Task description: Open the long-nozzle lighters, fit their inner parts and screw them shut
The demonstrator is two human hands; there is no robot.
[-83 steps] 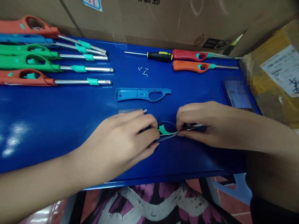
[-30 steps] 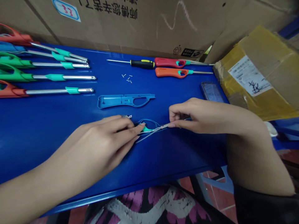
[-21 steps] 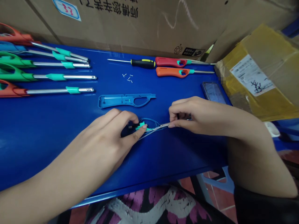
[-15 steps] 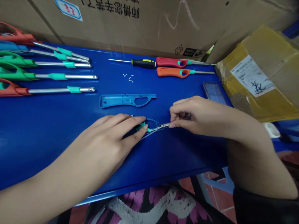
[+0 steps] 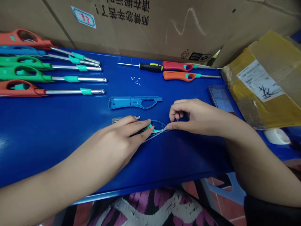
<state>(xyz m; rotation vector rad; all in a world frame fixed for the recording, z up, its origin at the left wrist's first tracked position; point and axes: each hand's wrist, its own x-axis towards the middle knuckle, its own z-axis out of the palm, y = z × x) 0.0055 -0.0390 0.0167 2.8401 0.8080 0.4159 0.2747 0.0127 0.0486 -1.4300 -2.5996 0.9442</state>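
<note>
– Where is the piece being worked on?
– Take the open blue half-shell (image 5: pixel 124 103) as landmark. Just nearer to the person than it, another blue shell (image 5: pixel 160 121) lies partly covered by the left hand (image 5: pixel 119 138).
– How does this hand grip?
– Its thumb and forefinger pinch the green trigger (image 5: pixel 148 126).
– And the right hand (image 5: pixel 195 117)?
– It is to the right of and nearer than the half-shell. The thumb tip touches the pale wires (image 5: pixel 156 133), the other fingers are curled; whether it pinches the wires, I cannot tell.
– What is beyond the half-shell?
– Small screws (image 5: pixel 136 81), then a screwdriver (image 5: pixel 151 67). Five lighters lie to its left.
</note>
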